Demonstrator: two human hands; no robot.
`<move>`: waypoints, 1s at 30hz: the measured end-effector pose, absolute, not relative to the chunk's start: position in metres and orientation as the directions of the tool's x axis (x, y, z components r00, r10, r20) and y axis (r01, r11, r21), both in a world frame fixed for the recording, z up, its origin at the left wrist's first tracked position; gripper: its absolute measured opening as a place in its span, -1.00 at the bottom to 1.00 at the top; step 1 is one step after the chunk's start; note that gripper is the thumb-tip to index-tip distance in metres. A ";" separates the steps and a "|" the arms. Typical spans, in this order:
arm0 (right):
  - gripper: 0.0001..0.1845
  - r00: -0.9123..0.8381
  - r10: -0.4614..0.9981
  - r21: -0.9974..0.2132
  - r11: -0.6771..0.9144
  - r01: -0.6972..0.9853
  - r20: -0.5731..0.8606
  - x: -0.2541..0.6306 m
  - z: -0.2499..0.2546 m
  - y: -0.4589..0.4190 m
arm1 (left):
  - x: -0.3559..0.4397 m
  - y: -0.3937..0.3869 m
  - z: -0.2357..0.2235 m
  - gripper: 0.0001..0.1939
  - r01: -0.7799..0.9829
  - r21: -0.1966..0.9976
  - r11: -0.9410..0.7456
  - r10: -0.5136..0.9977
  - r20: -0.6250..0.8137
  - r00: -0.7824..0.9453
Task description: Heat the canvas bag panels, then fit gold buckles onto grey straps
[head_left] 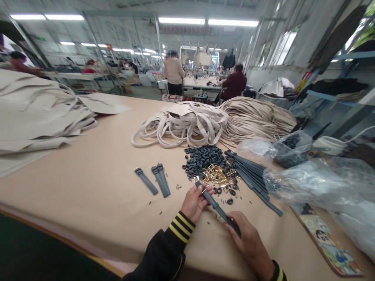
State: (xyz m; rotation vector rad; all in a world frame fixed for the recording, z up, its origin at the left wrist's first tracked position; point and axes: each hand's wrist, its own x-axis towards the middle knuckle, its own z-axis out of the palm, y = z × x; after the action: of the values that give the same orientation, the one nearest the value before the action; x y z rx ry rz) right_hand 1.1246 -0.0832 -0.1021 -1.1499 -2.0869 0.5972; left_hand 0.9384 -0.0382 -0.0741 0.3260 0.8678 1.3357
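Note:
A dark grey strap (pixel 215 203) with a gold buckle at its far end runs slantwise between my hands. My left hand (pixel 195 203) grips it near the buckle, thumb on top. Around the strap's lower end my right hand (pixel 247 236) is closed. Just beyond lie a heap of gold buckles (pixel 218 174) and a pile of small dark strap loops (pixel 203 158). Left of my hands rest several buckled straps (pixel 160 181). Flat dark strips (pixel 249 175) fan out on the right.
Beige strap loops (pixel 181 125) and a bundle of thin beige cords (pixel 258 117) lie at the back of the table (pixel 96 183). Beige sheets (pixel 35 113) are stacked left. Plastic bags (pixel 316 187) and a cartoon-printed board (pixel 331 242) are right. People work in the background.

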 end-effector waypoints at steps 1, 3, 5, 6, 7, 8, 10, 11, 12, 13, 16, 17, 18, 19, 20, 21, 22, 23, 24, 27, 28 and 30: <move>-0.76 -0.395 0.889 -0.724 0.429 0.541 0.231 1.122 -0.096 -0.079 | 0.940 -0.041 -0.075 -0.88 -0.712 0.662 0.233 0.938 -0.347 -0.015; -0.71 -0.421 0.906 -0.828 0.267 0.494 0.041 1.112 -0.082 -0.070 | 0.945 -0.048 -0.075 -0.86 -0.716 0.666 0.211 0.948 -0.318 -0.017; -0.75 -0.480 0.873 -0.911 0.123 0.394 -0.089 1.099 -0.073 -0.061 | 0.952 -0.055 -0.076 -0.83 -0.712 0.678 0.180 0.959 -0.283 -0.028; -0.76 -0.517 0.845 -0.943 0.048 0.330 -0.138 1.091 -0.070 -0.056 | 0.955 -0.058 -0.077 -0.80 -0.703 0.690 0.172 0.963 -0.269 -0.028; -0.76 -0.554 0.813 -0.964 -0.034 0.265 -0.181 1.084 -0.069 -0.052 | 0.957 -0.062 -0.079 -0.77 -0.688 0.704 0.175 0.966 -0.258 -0.018; -0.75 -0.590 0.778 -0.972 -0.113 0.208 -0.217 1.078 -0.070 -0.049 | 0.958 -0.066 -0.080 -0.73 -0.671 0.718 0.186 0.968 -0.250 0.001; -0.72 -0.628 0.736 -0.968 -0.213 0.136 -0.251 1.070 -0.074 -0.044 | 0.956 -0.073 -0.083 -0.68 -0.640 0.740 0.210 0.970 -0.238 0.043; -0.71 -0.629 0.736 -0.967 -0.226 0.121 -0.251 1.068 -0.076 -0.042 | 0.952 -0.076 -0.084 -0.66 -0.633 0.744 0.215 0.971 -0.232 0.058; -0.70 -0.629 0.737 -0.967 -0.224 0.118 -0.247 1.067 -0.078 -0.040 | 0.948 -0.078 -0.084 -0.66 -0.635 0.743 0.212 0.972 -0.226 0.060; -0.70 -0.637 0.731 -0.969 -0.213 0.126 -0.243 1.067 -0.079 -0.039 | 0.942 -0.079 -0.083 -0.67 -0.644 0.736 0.210 0.972 -0.226 0.058; -0.67 -0.697 0.678 -0.972 -0.166 0.166 -0.235 1.072 -0.079 -0.033 | 0.926 -0.081 -0.081 -0.67 -0.658 0.700 0.277 0.953 -0.285 0.099; -0.66 -0.725 0.649 -0.973 -0.145 0.179 -0.230 1.074 -0.078 -0.032 | 0.921 -0.081 -0.080 -0.70 -0.643 0.697 0.318 0.941 -0.314 0.125; -0.65 -0.750 0.621 -0.974 -0.125 0.190 -0.226 1.075 -0.076 -0.030 | 0.918 -0.081 -0.080 -0.73 -0.616 0.701 0.358 0.927 -0.344 0.147; -0.65 -0.770 0.597 -0.974 -0.112 0.198 -0.225 1.076 -0.075 -0.028 | 0.915 -0.080 -0.079 -0.74 -0.581 0.711 0.397 0.913 -0.372 0.168; -0.65 -0.785 0.576 -0.973 -0.107 0.205 -0.229 1.077 -0.074 -0.027 | 0.913 -0.079 -0.079 -0.72 -0.543 0.722 0.428 0.900 -0.395 0.184; -0.66 -0.796 0.557 -0.971 -0.107 0.214 -0.237 1.078 -0.073 -0.026 | 0.911 -0.078 -0.079 -0.69 -0.510 0.729 0.456 0.888 -0.414 0.202; -0.66 -0.802 0.544 -0.969 -0.110 0.221 -0.245 1.078 -0.073 -0.025 | 0.910 -0.077 -0.079 -0.66 -0.483 0.732 0.481 0.876 -0.427 0.225; -0.67 -0.807 0.534 -0.967 -0.116 0.227 -0.253 1.079 -0.073 -0.025 | 0.909 -0.076 -0.079 -0.66 -0.455 0.730 0.510 0.860 -0.439 0.260; -0.67 -0.812 0.522 -0.965 -0.117 0.233 -0.260 1.080 -0.073 -0.024 | 0.909 -0.075 -0.080 -0.67 -0.428 0.724 0.541 0.841 -0.448 0.304; -0.65 -0.833 0.479 -0.960 -0.108 0.257 -0.277 1.082 -0.076 -0.023 | 0.909 -0.075 -0.084 -0.71 -0.370 0.698 0.613 0.781 -0.467 0.414; -0.64 -0.839 0.464 -0.958 -0.107 0.265 -0.284 1.083 -0.077 -0.023 | 0.910 -0.076 -0.085 -0.72 -0.367 0.693 0.621 0.772 -0.460 0.438; -0.63 -0.853 0.433 -0.956 -0.107 0.273 -0.292 1.086 -0.078 -0.023 | 0.911 -0.078 -0.088 -0.70 -0.374 0.690 0.620 0.767 -0.434 0.472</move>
State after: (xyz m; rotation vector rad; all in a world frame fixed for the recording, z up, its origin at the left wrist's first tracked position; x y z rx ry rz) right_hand 1.0861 -0.0230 -0.0784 -0.8043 -2.0179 2.1069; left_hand 0.9112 -0.0775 -0.0881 0.5561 0.8036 0.7441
